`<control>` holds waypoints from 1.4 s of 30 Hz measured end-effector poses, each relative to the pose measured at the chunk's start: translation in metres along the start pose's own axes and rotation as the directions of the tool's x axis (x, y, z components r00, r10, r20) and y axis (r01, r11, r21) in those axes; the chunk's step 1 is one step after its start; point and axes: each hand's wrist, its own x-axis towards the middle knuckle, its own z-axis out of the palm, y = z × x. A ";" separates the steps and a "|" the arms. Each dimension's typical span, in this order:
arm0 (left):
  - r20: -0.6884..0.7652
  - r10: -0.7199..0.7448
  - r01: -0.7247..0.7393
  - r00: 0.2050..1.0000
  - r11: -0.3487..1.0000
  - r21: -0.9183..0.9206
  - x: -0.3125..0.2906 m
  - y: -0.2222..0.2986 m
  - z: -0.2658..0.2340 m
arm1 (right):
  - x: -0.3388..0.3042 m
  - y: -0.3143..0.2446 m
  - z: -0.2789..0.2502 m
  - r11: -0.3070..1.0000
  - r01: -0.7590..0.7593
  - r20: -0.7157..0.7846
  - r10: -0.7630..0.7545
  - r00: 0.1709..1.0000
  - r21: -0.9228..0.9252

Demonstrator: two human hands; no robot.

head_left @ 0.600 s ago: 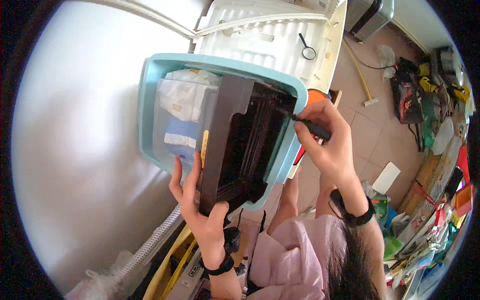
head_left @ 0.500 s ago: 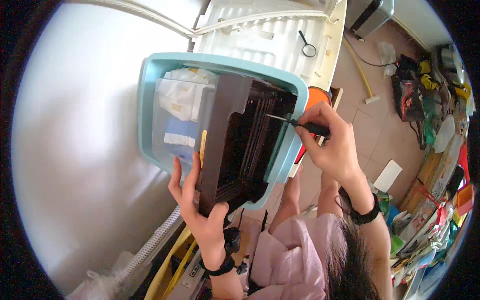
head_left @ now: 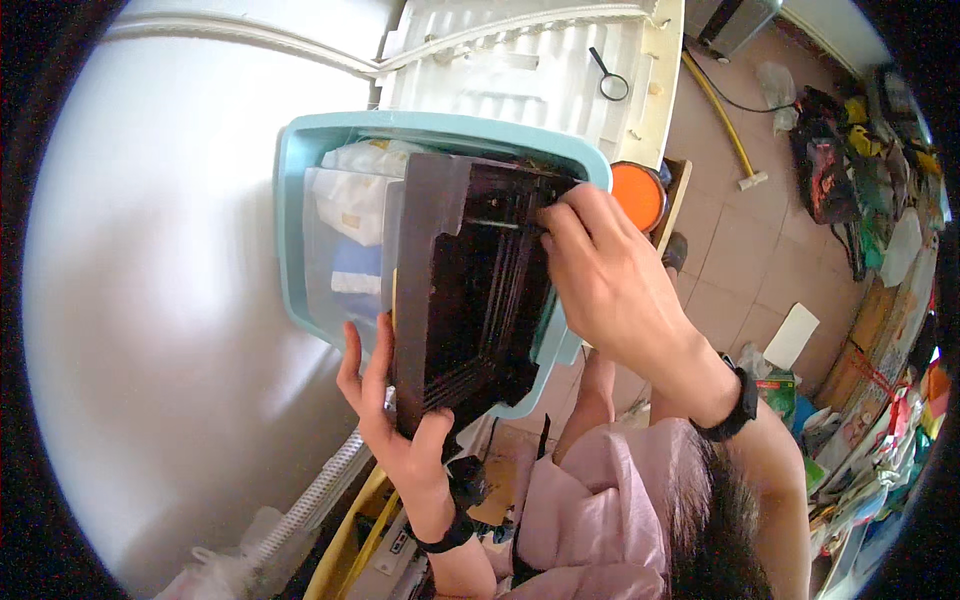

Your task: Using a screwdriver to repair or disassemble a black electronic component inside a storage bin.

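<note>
A black plastic casing [head_left: 418, 290], hollow with ridged inner walls, rests tilted across a light-blue plastic bin [head_left: 292, 250]. My left hand [head_left: 405, 445] is closed on its near end, thumb on one side and fingers along the other. Over the casing's far right part, my right hand [head_left: 625, 285] is closed around a screwdriver. The thin metal shaft of this screwdriver [head_left: 495, 224] reaches left into the casing. Its dark handle is mostly covered by my fingers, and where the tip touches cannot be made out.
Inside the bin, white and blue packages [head_left: 350, 210] sit left of the casing. Beyond it a translucent lid [head_left: 500, 80] carries a magnifying glass [head_left: 613, 87]. An orange round container [head_left: 638, 197] stands at the bin's right. A yellow-handled tool [head_left: 720, 115] and piled clutter lie on the floor.
My right hand has moved left and farther over the casing, taking the screwdriver deeper inside; its handle is now mostly hidden. The left hand keeps its hold.
</note>
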 end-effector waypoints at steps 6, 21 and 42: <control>-0.013 0.019 -0.019 1.000 1.000 0.020 -0.001 -0.006 -0.001 | -0.018 0.011 0.001 0.999 -0.033 -0.003 0.033 0.999 0.018; -0.035 -0.050 0.047 0.998 0.996 -0.080 -0.003 -0.007 0.004 | -0.023 0.014 0.029 0.990 -0.113 -0.072 0.120 0.990 0.086; 0.053 0.264 -0.269 0.963 0.935 0.232 -0.010 -0.026 -0.009 | -0.022 0.014 0.027 0.983 -0.152 -0.089 0.162 0.983 0.107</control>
